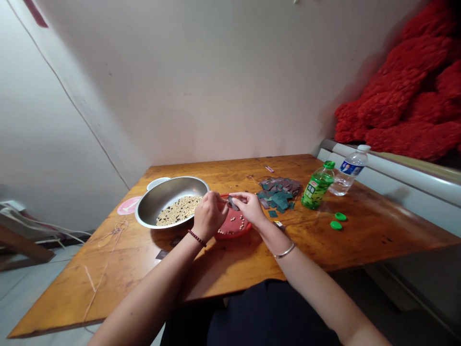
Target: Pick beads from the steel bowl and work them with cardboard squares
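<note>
My left hand (pixel 209 212) and my right hand (pixel 250 208) meet above a small red dish (pixel 234 228) that holds several pale beads. Both hands are closed in a pinch around a small dark flat piece (pixel 232 203) held between them. A thin thread seems to run from the left fingers, but it is too fine to be sure. To the left stands a steel bowl (pixel 169 197) with many pale beads at its bottom. A pile of dark teal and grey square pieces (pixel 279 192) lies just right of my right hand.
A green bottle (pixel 317 191) and a clear water bottle (pixel 347 172) stand at the right, with two green caps (pixel 337 220) near them. A pink disc (pixel 127 205) and loose thread (pixel 115 233) lie at the left of the wooden table (pixel 378 226). Red fluffy bundles (pixel 406 96) are piled at the right.
</note>
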{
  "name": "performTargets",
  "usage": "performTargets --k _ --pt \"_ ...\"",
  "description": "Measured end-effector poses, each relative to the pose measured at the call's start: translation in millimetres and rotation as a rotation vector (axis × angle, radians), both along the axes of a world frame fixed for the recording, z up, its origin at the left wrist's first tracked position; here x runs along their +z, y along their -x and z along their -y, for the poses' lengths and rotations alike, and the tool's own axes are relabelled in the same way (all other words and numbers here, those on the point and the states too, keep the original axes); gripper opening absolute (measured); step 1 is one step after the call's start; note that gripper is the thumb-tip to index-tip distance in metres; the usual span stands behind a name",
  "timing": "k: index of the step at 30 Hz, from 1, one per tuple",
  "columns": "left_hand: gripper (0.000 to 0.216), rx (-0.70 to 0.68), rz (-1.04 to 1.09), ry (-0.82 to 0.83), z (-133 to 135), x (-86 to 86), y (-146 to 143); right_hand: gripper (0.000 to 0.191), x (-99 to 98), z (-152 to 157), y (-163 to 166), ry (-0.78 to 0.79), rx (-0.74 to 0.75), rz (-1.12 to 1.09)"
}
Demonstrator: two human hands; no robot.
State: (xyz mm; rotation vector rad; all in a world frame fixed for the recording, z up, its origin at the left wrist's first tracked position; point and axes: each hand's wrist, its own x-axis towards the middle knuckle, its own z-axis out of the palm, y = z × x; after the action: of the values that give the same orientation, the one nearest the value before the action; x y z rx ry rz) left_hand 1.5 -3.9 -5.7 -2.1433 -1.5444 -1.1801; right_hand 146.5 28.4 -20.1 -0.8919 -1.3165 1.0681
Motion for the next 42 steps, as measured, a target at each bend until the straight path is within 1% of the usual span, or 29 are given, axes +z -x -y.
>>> performTargets --k 4,8,13,18,22,26,30,35,39,42 --pt "0.021 -0.025 -0.023 0.042 0.1 -0.2 -1.1 0.026 0.0 0.1 0.2 -0.017 -0.007 0.008" --pt "0.019 0.012 0.002 0.067 0.2 0.8 -1.5 0.028 -0.6 -0.4 0.4 -0.012 -0.006 0.012" --pt "0.02 -0.021 -0.007 0.068 0.8 0.6 -2.2 0.028 -0.6 -0.2 0.0 -0.016 -0.002 0.011" --pt "0.021 0.019 0.021 0.07 1.0 1.3 -1.5 0.029 -1.1 -0.7 -0.3 -0.008 -0.004 0.013" --pt "0.022 -0.001 -0.001 0.076 1.0 1.8 -1.4 0.028 -0.7 -0.6 -0.3 -0.008 -0.004 0.015" --pt "0.023 0.028 0.016 0.069 0.9 1.5 -1.7 0.028 -0.2 0.0 -0.2 -0.004 0.002 0.014" --pt "0.021 -0.002 0.0 0.094 0.5 1.8 -1.4 0.025 -1.6 -1.2 0.5 -0.013 -0.005 0.004" --pt "0.022 0.026 0.033 0.115 0.2 3.6 -0.9 0.027 -3.8 -3.3 1.8 -0.006 0.002 -0.006" --pt "0.02 -0.003 -0.006 0.114 0.2 3.1 -1.0 0.026 -4.6 -4.3 2.0 -0.03 -0.012 0.009" --pt "0.023 0.024 0.017 0.1 -0.6 2.6 -0.6 0.026 -5.2 -5.2 2.1 -0.035 -0.019 0.027"
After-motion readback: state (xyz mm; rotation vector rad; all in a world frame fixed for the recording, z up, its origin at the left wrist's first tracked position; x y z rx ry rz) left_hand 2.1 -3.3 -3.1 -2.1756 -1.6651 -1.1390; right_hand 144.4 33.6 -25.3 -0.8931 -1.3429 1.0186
